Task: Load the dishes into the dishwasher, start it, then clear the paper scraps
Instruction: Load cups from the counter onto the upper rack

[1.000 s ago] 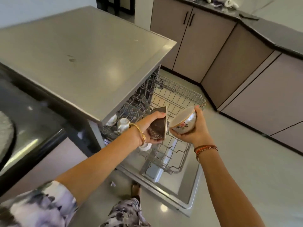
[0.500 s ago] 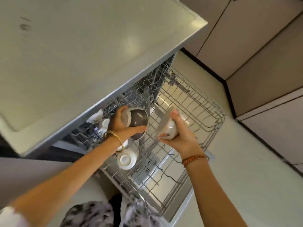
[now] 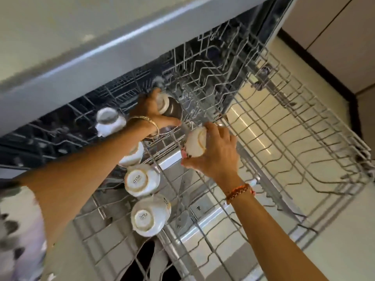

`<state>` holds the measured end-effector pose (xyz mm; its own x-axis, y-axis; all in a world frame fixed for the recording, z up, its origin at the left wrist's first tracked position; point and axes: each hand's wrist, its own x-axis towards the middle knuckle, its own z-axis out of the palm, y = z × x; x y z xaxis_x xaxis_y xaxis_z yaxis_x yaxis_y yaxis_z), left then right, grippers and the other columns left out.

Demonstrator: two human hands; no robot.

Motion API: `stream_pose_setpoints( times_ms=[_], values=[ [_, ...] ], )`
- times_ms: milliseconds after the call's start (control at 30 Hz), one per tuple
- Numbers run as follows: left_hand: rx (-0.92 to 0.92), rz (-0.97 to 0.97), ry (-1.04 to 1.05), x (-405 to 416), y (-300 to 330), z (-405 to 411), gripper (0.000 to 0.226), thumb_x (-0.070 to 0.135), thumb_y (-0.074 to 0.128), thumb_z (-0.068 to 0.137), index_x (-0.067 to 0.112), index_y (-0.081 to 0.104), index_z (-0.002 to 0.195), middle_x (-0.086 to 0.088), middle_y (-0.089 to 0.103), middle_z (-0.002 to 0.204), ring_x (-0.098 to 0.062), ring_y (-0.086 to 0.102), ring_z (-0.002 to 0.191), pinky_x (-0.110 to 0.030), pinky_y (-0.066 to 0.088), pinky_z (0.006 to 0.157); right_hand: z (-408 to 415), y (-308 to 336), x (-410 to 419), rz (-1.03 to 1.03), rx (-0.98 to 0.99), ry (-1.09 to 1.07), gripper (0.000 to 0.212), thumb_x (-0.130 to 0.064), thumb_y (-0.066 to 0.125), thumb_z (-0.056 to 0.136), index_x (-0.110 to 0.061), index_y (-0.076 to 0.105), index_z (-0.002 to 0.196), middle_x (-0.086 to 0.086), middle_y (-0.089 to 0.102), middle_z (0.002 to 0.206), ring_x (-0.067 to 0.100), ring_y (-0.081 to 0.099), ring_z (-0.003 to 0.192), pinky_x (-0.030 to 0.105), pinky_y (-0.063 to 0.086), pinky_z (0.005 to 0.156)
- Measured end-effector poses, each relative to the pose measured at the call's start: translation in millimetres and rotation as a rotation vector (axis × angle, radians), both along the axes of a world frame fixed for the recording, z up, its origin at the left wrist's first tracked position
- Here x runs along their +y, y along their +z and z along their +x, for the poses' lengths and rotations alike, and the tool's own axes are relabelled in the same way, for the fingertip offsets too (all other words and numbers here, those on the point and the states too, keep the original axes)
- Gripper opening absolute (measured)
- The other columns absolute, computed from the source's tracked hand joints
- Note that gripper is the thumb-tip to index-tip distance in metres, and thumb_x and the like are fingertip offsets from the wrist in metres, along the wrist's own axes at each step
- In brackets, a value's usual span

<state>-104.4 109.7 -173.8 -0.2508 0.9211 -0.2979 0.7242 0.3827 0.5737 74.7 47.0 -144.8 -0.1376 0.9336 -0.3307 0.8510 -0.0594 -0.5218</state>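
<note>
The dishwasher's wire rack [image 3: 284, 142] is pulled out under the grey top [image 3: 101, 47]. My left hand [image 3: 151, 114] grips a dark brown bowl [image 3: 172, 109] with a pale base, turned mouth down, deep in the rack near the machine's opening. Just to its right, my right hand [image 3: 218, 153] holds a white floral bowl [image 3: 195, 142], also turned over, low against the rack wires. Upside-down white cups [image 3: 141, 179] [image 3: 149, 214] stand in a row along the rack's left side, and another white cup [image 3: 109, 120] sits further back.
The right half of the rack holds only bare tines. The open dishwasher door [image 3: 213, 230] lies below the rack. Beige cabinet fronts [image 3: 334, 37] with a dark plinth rise at the upper right, and pale floor [image 3: 345, 250] spreads at the lower right.
Both hands have gone down and forward into the rack with their bowls, which are now turned mouth down. The camera has dipped much closer to the rack.
</note>
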Motion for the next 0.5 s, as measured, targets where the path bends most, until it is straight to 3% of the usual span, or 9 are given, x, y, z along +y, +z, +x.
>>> stream_pose_setpoints(
  times_ms=[200, 500],
  values=[
    [0.029, -0.115, -0.009, 19, -4, 13, 0.11, 0.039, 0.084, 0.058, 0.025, 0.019, 0.146, -0.014, 0.021, 0.149, -0.034, 0.028, 0.135, -0.045, 0.029, 0.11, -10, -11, 8, -0.024, -0.044, 0.106, 0.103, -0.041, 0.082, 0.058, -0.031, 0.022, 0.141, 0.001, 0.025, 0.143, 0.024, 0.023, 0.128, 0.04, 0.04, 0.096],
    [-0.019, -0.066, -0.014, 8, -10, 11, 0.099, 0.041, 0.083, 0.059, 0.028, 0.026, 0.139, -0.011, 0.024, 0.141, -0.035, 0.037, 0.127, -0.041, 0.04, 0.096, -23, -14, 0, -0.02, -0.094, 0.159, 0.106, -0.041, 0.081, 0.061, -0.024, 0.015, 0.142, 0.001, 0.022, 0.143, 0.023, 0.02, 0.13, 0.041, 0.04, 0.1]
  ],
)
